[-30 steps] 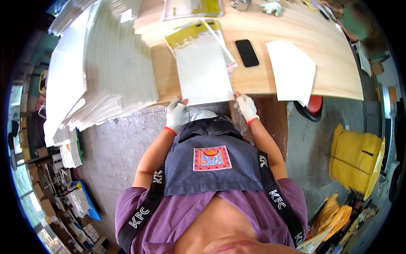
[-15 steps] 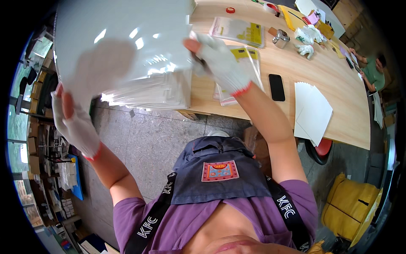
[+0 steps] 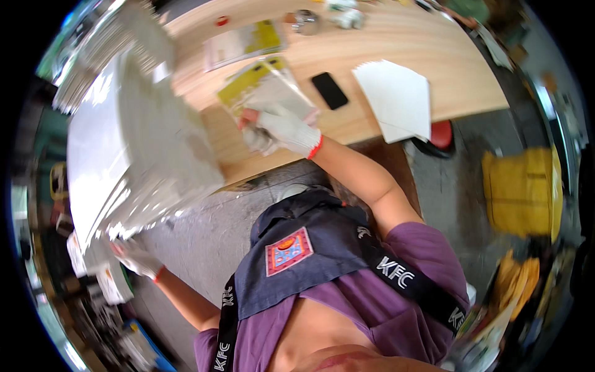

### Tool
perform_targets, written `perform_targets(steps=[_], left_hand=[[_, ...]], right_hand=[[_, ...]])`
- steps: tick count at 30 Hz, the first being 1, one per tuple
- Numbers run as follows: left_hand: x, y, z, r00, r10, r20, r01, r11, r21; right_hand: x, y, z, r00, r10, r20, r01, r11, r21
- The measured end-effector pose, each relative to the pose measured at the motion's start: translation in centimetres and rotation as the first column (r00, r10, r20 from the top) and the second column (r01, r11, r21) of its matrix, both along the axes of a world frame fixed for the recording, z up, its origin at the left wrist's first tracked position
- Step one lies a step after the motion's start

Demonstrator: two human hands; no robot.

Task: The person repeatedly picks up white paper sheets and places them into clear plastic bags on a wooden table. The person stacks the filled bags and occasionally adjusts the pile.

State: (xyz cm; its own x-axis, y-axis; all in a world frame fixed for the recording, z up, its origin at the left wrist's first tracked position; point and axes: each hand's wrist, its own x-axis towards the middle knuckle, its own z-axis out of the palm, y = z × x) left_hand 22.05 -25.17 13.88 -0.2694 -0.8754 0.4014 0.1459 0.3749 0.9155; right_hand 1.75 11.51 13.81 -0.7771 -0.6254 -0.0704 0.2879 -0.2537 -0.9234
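Observation:
A tall stack of white sheets and glossy clear plastic (image 3: pixel 170 146) stands at the table's left end. A large shiny plastic sheet (image 3: pixel 99 152) hangs over its left side. My left hand (image 3: pixel 137 258), in a white fingerless-tipped glove with a red cuff, is closed at the sheet's lower corner; its fingertips are blurred. My right hand (image 3: pixel 282 129), gloved the same way, hovers by the table's front edge, over clear packets with yellow-green headers (image 3: pixel 254 84). Its fingers curl inward, and what they hold is hidden by the glove and motion blur.
Right of the packets lie a black phone (image 3: pixel 330 90) and a fan of white sheets (image 3: pixel 396 99). A metal container (image 3: pixel 305 22) and a red tape ring (image 3: pixel 222 21) are farther back. A red stool (image 3: pixel 441 135) and a yellow bag (image 3: pixel 522 193) stand right; another person's arm (image 3: pixel 458 17) shows far right.
The view has turned and shifted right. My left hand has gone down along the plastic sheet's edge to its lower corner. My right hand has left the sheet and come down near the table's front edge.

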Motion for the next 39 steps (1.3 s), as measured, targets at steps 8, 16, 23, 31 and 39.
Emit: perform_targets(steps=[8,16,23,31,39], left_hand=[[5.4,7.8,-27.7,0.714,-0.571,0.405,0.280,0.763,0.583],[-6.3,18.1,-19.5,0.344,-0.580,0.738,0.881,0.472,-0.039],[-14.1,22.2,-14.0,0.425,-0.490,0.761,0.887,0.391,-0.244],[-20.5,23.9,-15.7,0.315,-0.023,0.949,0.897,0.335,-0.289],[-21.1,20.6,-17.4,0.382,-0.251,0.890,0.893,0.349,-0.285]], right_hand=[[4.4,28.4,-21.6,0.121,-0.959,0.257,0.951,0.186,0.247],[1.5,39.7,-22.7,-0.005,-0.927,0.376,0.928,0.135,0.346],[-1.0,34.9,-17.3,-0.033,-0.984,0.172,0.983,0.000,0.184],[0.7,31.5,-13.9,0.325,-0.943,0.070,0.940,0.330,0.090],[8.5,25.2,-14.5,0.749,-0.514,0.418,0.503,0.852,0.146]])
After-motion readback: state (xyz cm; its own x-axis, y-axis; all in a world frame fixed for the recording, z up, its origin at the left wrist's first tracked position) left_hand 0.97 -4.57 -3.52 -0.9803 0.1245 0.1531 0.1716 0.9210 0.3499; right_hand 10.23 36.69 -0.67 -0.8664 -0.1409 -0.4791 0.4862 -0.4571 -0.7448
